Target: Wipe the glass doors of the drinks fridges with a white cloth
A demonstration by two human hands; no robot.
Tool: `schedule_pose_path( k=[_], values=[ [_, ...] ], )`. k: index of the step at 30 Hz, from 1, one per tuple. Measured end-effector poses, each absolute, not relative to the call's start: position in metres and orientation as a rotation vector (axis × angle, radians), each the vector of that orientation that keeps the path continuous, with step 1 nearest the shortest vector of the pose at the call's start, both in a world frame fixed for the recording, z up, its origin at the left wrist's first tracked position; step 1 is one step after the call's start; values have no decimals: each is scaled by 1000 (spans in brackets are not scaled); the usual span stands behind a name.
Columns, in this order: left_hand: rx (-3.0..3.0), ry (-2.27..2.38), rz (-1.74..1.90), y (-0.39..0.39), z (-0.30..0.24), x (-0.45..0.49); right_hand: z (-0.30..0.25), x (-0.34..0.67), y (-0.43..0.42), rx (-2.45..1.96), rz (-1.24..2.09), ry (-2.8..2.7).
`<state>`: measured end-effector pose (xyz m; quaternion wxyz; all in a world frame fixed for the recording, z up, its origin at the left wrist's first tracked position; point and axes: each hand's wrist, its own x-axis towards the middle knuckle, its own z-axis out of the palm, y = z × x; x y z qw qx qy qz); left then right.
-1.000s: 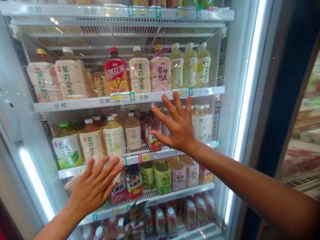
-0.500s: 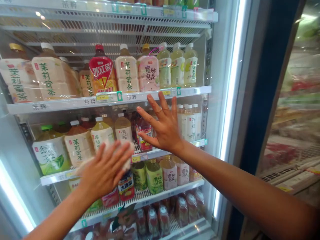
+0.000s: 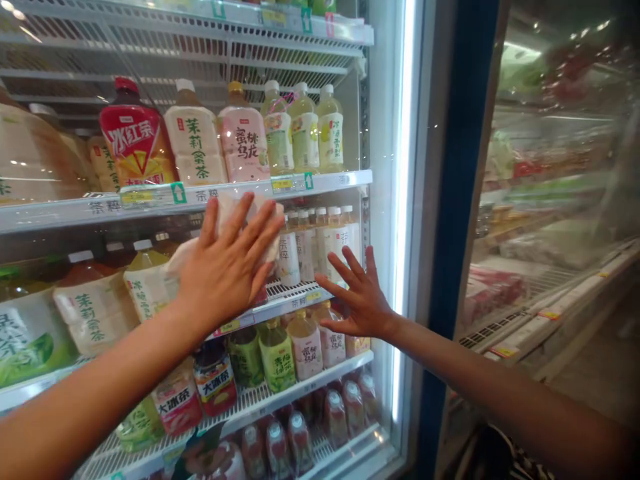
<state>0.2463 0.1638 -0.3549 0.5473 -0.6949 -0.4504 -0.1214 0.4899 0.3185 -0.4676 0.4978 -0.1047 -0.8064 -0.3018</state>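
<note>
My left hand (image 3: 225, 263) lies flat with fingers spread over a crumpled white cloth (image 3: 227, 209), pressing it against the glass door of a drinks cooler. Edges of the cloth show between and beside the fingers; the rest is hidden under the palm. To its right and lower, my right hand (image 3: 359, 293) rests on or close to the glass, fingers wide apart, with nothing in it. Behind the glass, bottled teas stand in rows, among them a red-labelled bottle (image 3: 135, 137) and a pink-labelled bottle (image 3: 244, 143).
White wire shelves (image 3: 345, 179) with price strips cross the cooler. A bright light strip (image 3: 403, 200) runs up its right side, beside a dark blue frame (image 3: 463, 167). Farther right stands an open display case (image 3: 540, 313) with packaged goods.
My left hand has moved up and right across the glass with the cloth. My right hand has shifted right and lower, still spread. The view has turned to the right.
</note>
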Motion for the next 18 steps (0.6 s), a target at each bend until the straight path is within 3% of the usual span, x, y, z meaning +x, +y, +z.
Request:
schedule_pose_path(
  k=[7, 13, 18],
  values=[
    [-1863, -699, 2, 167, -408, 252, -473, 485, 321, -238, -792, -1887],
    [-1635, -1032, -261, 174, -356, 260, -474, 486, 322, -240, -794, -1866],
    [-1863, -788, -23, 152, -412, 241, -476, 486, 323, -266, -779, -1882]
  ],
)
